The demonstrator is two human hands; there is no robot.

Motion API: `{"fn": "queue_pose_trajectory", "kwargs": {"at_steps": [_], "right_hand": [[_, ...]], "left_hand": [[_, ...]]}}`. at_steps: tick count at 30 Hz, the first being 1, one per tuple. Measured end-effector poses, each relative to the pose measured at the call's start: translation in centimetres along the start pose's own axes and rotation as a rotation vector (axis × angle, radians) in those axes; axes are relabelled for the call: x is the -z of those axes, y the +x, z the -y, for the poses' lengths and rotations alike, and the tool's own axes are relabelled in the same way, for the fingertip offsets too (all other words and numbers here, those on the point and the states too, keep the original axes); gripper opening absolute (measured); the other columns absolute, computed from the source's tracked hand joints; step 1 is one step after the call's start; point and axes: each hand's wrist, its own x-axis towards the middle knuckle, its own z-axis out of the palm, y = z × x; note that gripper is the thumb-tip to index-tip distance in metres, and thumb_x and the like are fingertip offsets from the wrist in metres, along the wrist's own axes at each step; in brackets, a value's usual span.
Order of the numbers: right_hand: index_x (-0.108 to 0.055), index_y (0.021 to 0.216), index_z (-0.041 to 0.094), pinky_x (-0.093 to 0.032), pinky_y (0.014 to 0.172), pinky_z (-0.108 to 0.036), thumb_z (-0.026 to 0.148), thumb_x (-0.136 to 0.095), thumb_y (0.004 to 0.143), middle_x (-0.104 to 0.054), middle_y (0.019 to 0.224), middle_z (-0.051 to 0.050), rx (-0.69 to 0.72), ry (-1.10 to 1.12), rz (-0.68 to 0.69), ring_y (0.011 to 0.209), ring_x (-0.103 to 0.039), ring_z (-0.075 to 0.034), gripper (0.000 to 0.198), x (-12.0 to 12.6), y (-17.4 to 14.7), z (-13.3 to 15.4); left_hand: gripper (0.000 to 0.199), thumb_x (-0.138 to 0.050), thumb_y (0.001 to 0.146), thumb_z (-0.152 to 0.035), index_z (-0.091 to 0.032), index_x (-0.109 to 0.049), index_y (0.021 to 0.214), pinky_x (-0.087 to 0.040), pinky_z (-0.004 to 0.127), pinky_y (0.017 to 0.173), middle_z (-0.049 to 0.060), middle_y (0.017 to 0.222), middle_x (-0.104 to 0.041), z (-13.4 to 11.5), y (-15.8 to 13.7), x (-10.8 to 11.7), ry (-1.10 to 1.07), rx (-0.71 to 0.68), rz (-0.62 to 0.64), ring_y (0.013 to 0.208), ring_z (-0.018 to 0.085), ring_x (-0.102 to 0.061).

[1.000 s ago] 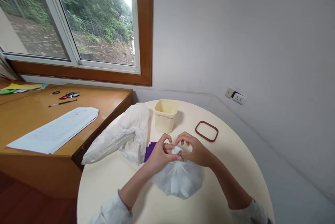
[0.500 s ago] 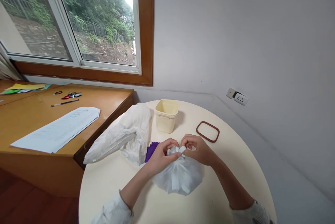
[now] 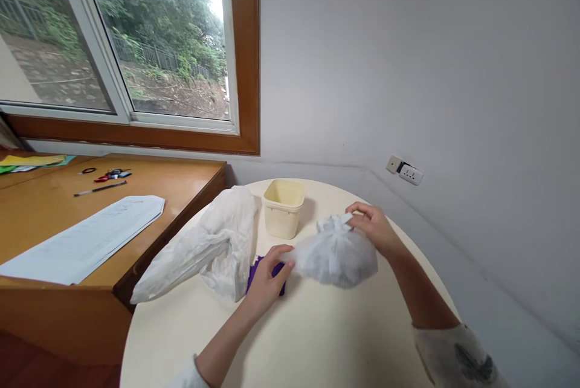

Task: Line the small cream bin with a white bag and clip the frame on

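A tied, filled white plastic bag (image 3: pixel 338 258) is in front of me, right of centre and slightly blurred. My right hand (image 3: pixel 369 226) grips it at the gathered, knotted top. At the bag's left side, my left hand (image 3: pixel 269 273) has thumb and forefinger closed around a thin corner of the plastic. A purple item (image 3: pixel 280 289), perhaps cloth, lies under and behind the left hand, partly hidden. Beyond the bag stands a pale yellow open-topped plastic container (image 3: pixel 283 219).
Another white plastic bag (image 3: pixel 226 219) lies crumpled on the left of the round table (image 3: pixel 317 339). Against it stands a wooden desk (image 3: pixel 190 185) with papers (image 3: pixel 90 237), a pen (image 3: pixel 99 188) and keys (image 3: pixel 113 174). A wall socket (image 3: pixel 411 174) is at the right.
The tied bag has moved right and away from me. My left hand has gone from the knot to the bag's left corner. The brown ring-shaped frame is now hidden.
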Motion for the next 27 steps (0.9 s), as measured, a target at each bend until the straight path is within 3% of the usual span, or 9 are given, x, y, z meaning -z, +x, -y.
{"fn": "queue_pose_trajectory", "kwargs": {"at_steps": [3,6,11,15,19,22,27], "right_hand": [[-0.056,0.072,0.017,-0.038,0.051,-0.022,0.028,-0.06,0.058,-0.058,0.058,0.002,0.066,-0.103,-0.258,0.053,-0.052,-0.012,0.018,2.4,4.1,0.4],[-0.059,0.072,0.017,-0.04,0.054,-0.023,0.028,-0.057,0.058,-0.06,0.064,0.001,0.135,-0.311,-0.432,0.057,-0.055,-0.014,0.018,3.9,9.0,-0.3],[-0.058,0.07,0.018,-0.04,0.064,-0.026,0.026,-0.054,0.058,-0.061,0.068,0.001,0.143,-0.421,-0.538,0.063,-0.054,-0.014,0.015,3.5,14.8,-3.7],[-0.057,0.059,0.018,-0.04,0.065,-0.026,0.017,-0.055,0.051,-0.059,0.059,0.001,0.055,-0.471,-0.496,0.061,-0.054,-0.015,0.008,1.6,15.8,-8.6],[-0.06,0.064,0.018,-0.042,0.065,-0.026,0.013,-0.052,0.052,-0.061,0.063,0.0,-0.005,-0.482,-0.478,0.064,-0.056,-0.016,0.015,0.4,15.6,-12.3],[-0.061,0.072,0.017,-0.043,0.066,-0.027,0.014,-0.051,0.055,-0.062,0.069,-0.002,0.017,-0.484,-0.485,0.067,-0.057,-0.017,0.02,0.7,15.5,-12.6],[-0.057,0.083,0.017,-0.044,0.069,-0.029,0.019,-0.045,0.066,-0.061,0.077,-0.004,0.166,-0.467,-0.5,0.071,-0.057,-0.016,0.021,1.0,14.1,-10.1]], "left_hand": [[0.023,-0.049,0.082,-0.035,-0.019,-0.056,0.096,-0.04,0.035,0.091,0.008,0.104,-0.056,1.5,0.1,-0.2,0.114,-0.053,-0.108,0.101,0.02,-0.053],[0.018,-0.047,0.083,-0.029,-0.02,-0.056,0.094,-0.041,0.037,0.09,0.008,0.101,-0.055,2.4,0.0,-0.5,0.242,-0.119,-0.126,0.1,0.021,-0.052],[0.016,-0.042,0.084,-0.023,-0.02,-0.055,0.094,-0.041,0.038,0.089,0.009,0.1,-0.054,2.2,-0.4,-0.9,0.391,-0.158,-0.063,0.1,0.021,-0.051],[0.018,-0.04,0.085,-0.021,-0.02,-0.054,0.096,-0.041,0.038,0.09,0.01,0.105,-0.052,2.0,-0.7,-0.8,0.467,-0.16,-0.038,0.103,0.021,-0.049],[0.019,-0.038,0.086,-0.023,-0.021,-0.054,0.096,-0.04,0.037,0.09,0.01,0.108,-0.05,2.1,-0.8,-0.5,0.497,-0.157,-0.048,0.105,0.021,-0.048],[0.019,-0.038,0.087,-0.024,-0.021,-0.054,0.096,-0.04,0.037,0.09,0.01,0.107,-0.049,2.2,-0.7,-0.5,0.483,-0.155,-0.054,0.105,0.021,-0.048],[0.018,-0.04,0.085,-0.026,-0.021,-0.055,0.092,-0.04,0.037,0.088,0.009,0.103,-0.052,2.0,0.0,0.3,0.419,-0.165,-0.14,0.101,0.022,-0.05]]}}
